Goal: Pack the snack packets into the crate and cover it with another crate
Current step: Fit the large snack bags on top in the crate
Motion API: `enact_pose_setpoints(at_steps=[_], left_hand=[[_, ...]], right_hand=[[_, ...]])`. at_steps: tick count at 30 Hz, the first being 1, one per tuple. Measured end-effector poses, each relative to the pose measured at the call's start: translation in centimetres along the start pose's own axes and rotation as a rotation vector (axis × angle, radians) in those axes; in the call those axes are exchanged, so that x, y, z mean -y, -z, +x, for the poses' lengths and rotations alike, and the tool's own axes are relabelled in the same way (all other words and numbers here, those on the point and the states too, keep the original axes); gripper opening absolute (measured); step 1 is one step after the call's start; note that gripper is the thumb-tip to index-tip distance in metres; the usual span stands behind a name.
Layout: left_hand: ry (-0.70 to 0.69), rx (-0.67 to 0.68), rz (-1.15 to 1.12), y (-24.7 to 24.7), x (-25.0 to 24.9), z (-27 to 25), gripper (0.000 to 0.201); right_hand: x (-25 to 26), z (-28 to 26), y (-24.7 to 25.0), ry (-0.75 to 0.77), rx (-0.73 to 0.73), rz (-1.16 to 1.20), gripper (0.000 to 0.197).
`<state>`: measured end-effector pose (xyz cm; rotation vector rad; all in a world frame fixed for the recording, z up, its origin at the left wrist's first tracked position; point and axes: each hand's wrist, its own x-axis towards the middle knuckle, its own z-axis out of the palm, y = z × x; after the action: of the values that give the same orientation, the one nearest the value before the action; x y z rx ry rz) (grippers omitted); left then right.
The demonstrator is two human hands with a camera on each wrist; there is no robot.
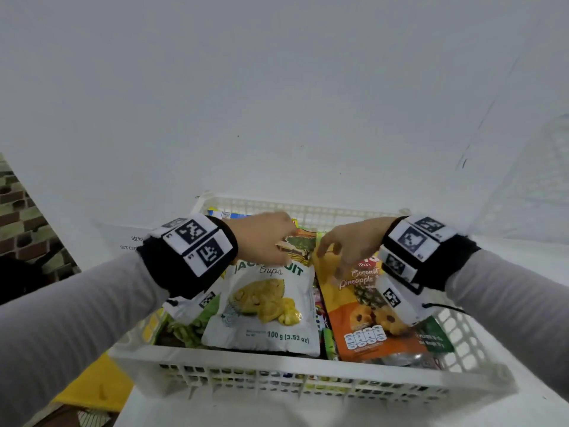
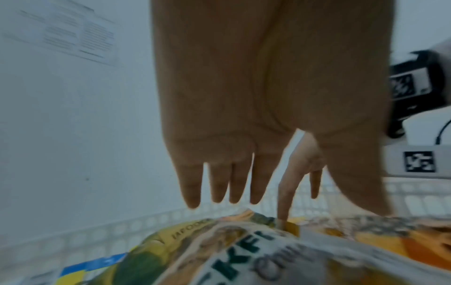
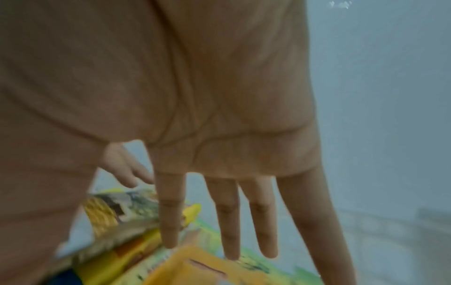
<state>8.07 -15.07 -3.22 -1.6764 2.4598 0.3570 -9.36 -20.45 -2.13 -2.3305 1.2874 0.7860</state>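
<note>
A white lattice crate (image 1: 308,363) holds several snack packets. On top lie a white jackfruit chips packet (image 1: 264,306) at the left and an orange coconut pineapple packet (image 1: 366,315) at the right. My left hand (image 1: 274,241) hovers over the far end of the jackfruit packet (image 2: 239,250), its fingers (image 2: 219,185) straight and holding nothing. My right hand (image 1: 341,248) is over the top of the orange packet (image 3: 195,270), its fingers (image 3: 229,221) straight with the tips at the packet's edge. The packets beneath are mostly hidden.
A faint white lattice shape (image 1: 545,180), perhaps a second crate, stands at the right edge. The crate sits on a white surface against a white wall. A printed sheet (image 1: 132,243) lies at the left. A yellow object (image 1: 92,386) and patterned floor (image 1: 21,217) show at the lower left.
</note>
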Motion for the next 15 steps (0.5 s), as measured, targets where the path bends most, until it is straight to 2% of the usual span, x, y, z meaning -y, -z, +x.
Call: enact_pose_setpoints(at_steps=[2, 4, 5, 7, 9, 12, 15], left_hand=[[-0.046, 0.222, 0.076, -0.3, -1.0, 0.2, 0.090], [-0.029, 0.328, 0.185, -1.2, -1.3, 0.6, 0.109], [-0.031, 0.358, 0.219, -1.7, -1.3, 0.8, 0.111], [-0.051, 0.384, 0.237, -2.7, -1.5, 1.2, 0.103], [-0.061, 0.388, 0.252, -3.6, -1.5, 1.7, 0.092], [-0.032, 0.396, 0.288, -4.5, -1.6, 2.3, 0.094], [-0.009, 0.389, 0.295, -4.9, -1.8, 2.7, 0.098]], right_hand=[[-1.2, -0.5, -0.4, -0.048, 0.102, -0.129, 0.094], [-2.4, -0.7, -1.1, -0.105, 0.188, -0.257, 0.109], [-2.9, -0.8, -1.6, -0.133, 0.215, -0.306, 0.114], [-3.7, -1.0, -2.5, -0.165, 0.255, -0.314, 0.120], [-4.2, -1.3, -3.1, -0.167, 0.269, -0.222, 0.121], [-4.3, -1.6, -3.7, -0.178, 0.275, -0.040, 0.117], [-4.1, -1.9, -4.2, -0.161, 0.235, -0.080, 0.116]])
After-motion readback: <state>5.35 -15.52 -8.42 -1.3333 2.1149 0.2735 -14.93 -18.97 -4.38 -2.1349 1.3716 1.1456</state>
